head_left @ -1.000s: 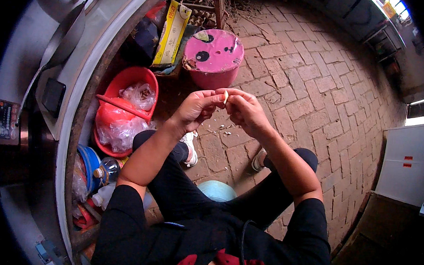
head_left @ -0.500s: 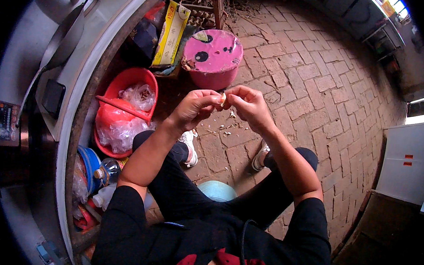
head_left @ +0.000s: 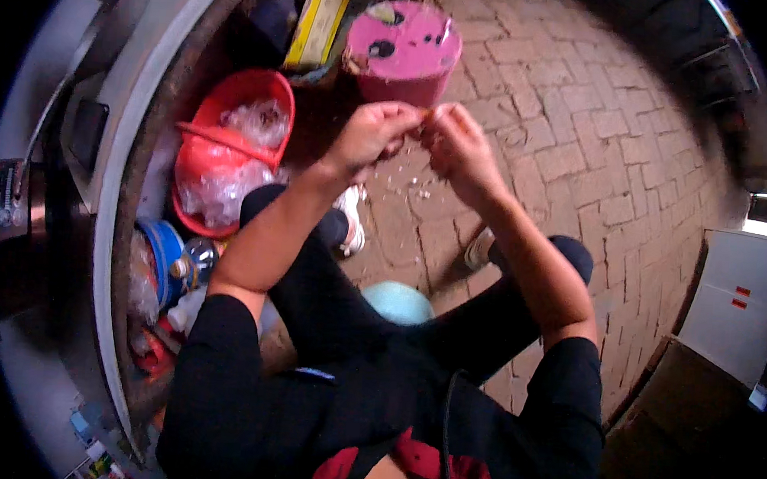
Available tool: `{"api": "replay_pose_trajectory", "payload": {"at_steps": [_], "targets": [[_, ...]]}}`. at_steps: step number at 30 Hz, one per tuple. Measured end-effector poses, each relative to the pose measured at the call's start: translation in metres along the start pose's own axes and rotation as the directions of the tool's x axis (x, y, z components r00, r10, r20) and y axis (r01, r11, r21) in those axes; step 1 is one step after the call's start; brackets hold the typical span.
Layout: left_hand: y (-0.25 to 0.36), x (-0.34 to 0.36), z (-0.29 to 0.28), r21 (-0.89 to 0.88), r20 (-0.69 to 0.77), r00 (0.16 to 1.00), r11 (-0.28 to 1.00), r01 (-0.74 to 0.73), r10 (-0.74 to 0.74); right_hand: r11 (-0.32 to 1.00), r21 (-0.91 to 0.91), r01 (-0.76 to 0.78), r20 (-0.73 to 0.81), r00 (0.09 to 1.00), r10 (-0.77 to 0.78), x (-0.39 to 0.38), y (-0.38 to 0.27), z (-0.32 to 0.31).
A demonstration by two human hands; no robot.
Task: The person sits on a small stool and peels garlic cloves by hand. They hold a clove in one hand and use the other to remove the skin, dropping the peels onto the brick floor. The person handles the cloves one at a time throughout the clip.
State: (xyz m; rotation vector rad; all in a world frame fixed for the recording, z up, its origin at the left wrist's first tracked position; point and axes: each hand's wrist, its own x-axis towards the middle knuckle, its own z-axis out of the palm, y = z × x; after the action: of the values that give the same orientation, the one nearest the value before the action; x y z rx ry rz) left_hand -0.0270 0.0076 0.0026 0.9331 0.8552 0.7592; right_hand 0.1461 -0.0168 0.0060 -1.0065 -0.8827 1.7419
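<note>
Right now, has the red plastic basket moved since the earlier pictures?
No. The red plastic basket keeps its place against the pink drum-shaped stool; both just sit higher in the picture.

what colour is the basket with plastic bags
The basket is red, best seen in the head view.

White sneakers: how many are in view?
2: the left sneaker, below the left hand in the picture, and the right sneaker, below the right hand. Others could be hidden in dark areas.
</note>
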Motion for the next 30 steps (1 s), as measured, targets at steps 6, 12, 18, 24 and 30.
{"api": "replay_pose_trajectory", "payload": {"at_steps": [6,12,18,24,30], "targets": [[-0.024,0.046,-0.045,0.187,-0.218,0.975,0.978,0.092,-0.05,0.843,0.527,-0.105,0.075,0.994,0.077,0.016,-0.029,-0.04],[-0.184,0.142,-0.178,0.886,-0.326,0.914,0.259,0.384,-0.242,0.89,0.456,0.021,0.066,0.996,-0.058,0.004,-0.061,-0.053],[-0.346,0.095,-0.21,0.618,-0.753,0.596,0.013,0.786,-0.279,0.945,0.318,0.074,-0.233,0.972,0.002,-0.007,-0.061,-0.069],[-0.407,0.07,-0.227,0.499,-0.814,0.521,0.148,0.854,-0.259,0.939,0.336,-0.072,-0.4,0.892,0.211,-0.006,-0.044,-0.086],[-0.407,0.08,-0.224,0.534,-0.805,0.549,0.129,0.836,-0.226,0.928,0.325,-0.18,-0.422,0.851,0.313,0.007,-0.048,-0.081]]}}
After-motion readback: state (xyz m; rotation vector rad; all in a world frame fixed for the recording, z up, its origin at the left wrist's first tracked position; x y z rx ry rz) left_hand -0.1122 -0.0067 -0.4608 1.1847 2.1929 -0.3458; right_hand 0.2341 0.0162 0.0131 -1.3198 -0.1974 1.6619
